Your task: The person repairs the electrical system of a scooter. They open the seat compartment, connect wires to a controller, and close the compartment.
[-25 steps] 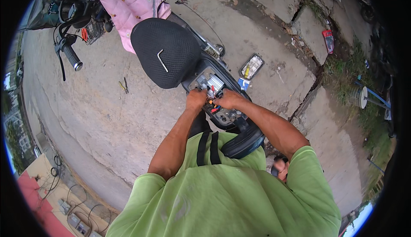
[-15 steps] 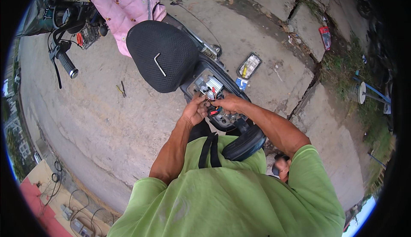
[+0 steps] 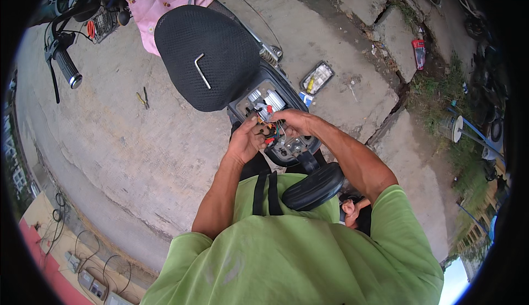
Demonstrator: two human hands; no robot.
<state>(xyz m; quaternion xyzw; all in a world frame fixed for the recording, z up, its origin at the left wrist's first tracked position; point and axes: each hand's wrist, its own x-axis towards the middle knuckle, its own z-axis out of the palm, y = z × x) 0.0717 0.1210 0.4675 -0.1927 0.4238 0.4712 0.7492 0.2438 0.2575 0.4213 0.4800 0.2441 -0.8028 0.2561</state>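
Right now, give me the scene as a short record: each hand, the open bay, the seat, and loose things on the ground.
Left hand: fingers at the coloured wires; exact grip too small to tell
Right hand: at the same wires, opposite side; grip also unclear
Open bay: holds wires and a silver finned box
Black seat: silver hex key lying on top
Ground, left of seat: pliers
Ground, right of bay: black-rimmed tray, blue-and-white packet beside it
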